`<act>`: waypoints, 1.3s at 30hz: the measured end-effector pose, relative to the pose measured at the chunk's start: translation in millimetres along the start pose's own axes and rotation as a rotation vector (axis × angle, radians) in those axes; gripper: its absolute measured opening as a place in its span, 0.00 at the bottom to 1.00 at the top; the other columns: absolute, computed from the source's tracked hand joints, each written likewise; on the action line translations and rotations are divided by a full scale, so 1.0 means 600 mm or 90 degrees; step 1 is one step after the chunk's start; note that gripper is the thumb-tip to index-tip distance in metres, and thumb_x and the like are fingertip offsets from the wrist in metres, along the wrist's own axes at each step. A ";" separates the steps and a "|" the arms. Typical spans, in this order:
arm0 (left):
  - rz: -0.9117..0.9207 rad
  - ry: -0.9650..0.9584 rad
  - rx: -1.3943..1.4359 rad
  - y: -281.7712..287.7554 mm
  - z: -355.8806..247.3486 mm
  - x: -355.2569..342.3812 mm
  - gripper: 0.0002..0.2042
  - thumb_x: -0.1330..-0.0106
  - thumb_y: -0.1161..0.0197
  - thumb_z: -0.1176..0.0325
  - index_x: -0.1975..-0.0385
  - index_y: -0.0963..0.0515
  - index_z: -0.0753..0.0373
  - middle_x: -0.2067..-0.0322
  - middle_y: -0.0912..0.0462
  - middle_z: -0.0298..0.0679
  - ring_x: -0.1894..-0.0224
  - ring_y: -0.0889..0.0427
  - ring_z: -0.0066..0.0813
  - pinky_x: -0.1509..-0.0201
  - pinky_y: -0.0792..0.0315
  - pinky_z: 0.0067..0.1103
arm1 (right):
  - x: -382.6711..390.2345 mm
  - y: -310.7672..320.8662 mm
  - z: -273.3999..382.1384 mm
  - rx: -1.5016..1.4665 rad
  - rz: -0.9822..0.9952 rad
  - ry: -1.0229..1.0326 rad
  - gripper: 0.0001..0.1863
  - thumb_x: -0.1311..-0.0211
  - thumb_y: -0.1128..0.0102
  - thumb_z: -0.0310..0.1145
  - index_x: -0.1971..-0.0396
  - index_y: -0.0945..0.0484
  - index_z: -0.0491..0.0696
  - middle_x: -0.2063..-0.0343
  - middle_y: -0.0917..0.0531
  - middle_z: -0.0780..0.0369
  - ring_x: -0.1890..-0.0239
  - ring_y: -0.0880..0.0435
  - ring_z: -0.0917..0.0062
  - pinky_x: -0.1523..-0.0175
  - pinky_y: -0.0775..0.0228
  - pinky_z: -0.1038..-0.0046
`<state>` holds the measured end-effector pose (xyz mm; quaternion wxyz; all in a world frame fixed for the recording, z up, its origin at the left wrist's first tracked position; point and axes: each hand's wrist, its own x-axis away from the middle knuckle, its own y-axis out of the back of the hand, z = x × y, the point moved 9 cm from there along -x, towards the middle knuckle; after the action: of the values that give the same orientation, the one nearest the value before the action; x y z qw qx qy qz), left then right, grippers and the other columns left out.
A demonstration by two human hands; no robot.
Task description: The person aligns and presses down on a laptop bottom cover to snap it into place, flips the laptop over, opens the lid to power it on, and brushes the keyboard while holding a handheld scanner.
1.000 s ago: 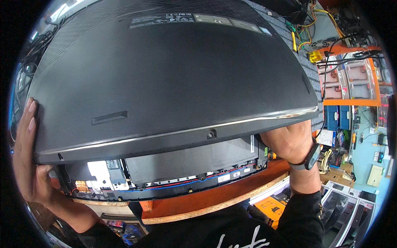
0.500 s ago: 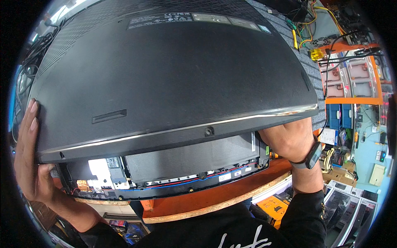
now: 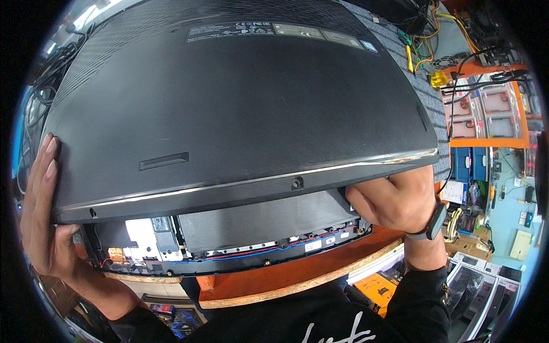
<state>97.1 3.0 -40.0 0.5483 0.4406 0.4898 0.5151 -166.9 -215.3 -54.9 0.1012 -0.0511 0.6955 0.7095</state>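
A black laptop bottom cover (image 3: pixel 246 108), with a label near its far edge, is tilted up over the open laptop base (image 3: pixel 229 266). My left hand (image 3: pixel 48 211) grips the cover's left edge, fingers flat along its outer face and thumb beneath. My right hand (image 3: pixel 394 197) reaches under the cover's front right corner. Its fingers are curled, their tips hidden, so what they hold cannot be made out. Inside the base, a wide dark panel (image 3: pixel 257 226), a bright white part (image 3: pixel 140 231) and red and blue wires show through the gap.
An orange wooden table edge (image 3: pixel 309 280) runs below the base. A grey striped mat (image 3: pixel 426 94) lies under the far right side. Coloured cables, a yellow-handled tool (image 3: pixel 438 79) and a small fan (image 3: pixel 444 62) sit at the back right. An orange-framed shelf (image 3: pixel 520 114) stands at right.
My right hand has shifted left and nearer to me, so more of its curled fingers shows below the cover. The cover has moved slightly right; my left hand keeps its grip.
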 end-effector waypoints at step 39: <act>-0.054 0.005 0.003 0.006 -0.008 -0.006 0.33 0.37 0.42 0.48 0.39 0.29 0.68 0.41 0.26 0.58 0.35 0.30 0.55 0.30 0.38 0.45 | -0.003 -0.003 -0.003 -0.083 -0.035 -0.022 0.08 0.54 0.34 0.24 0.70 0.15 0.46 0.66 0.16 0.61 0.67 0.17 0.68 0.65 0.28 0.66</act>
<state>92.0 -0.3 -36.6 0.5669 0.4187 0.5114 0.4916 -164.7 -217.2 -56.3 0.1294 -0.0643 0.6441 0.7512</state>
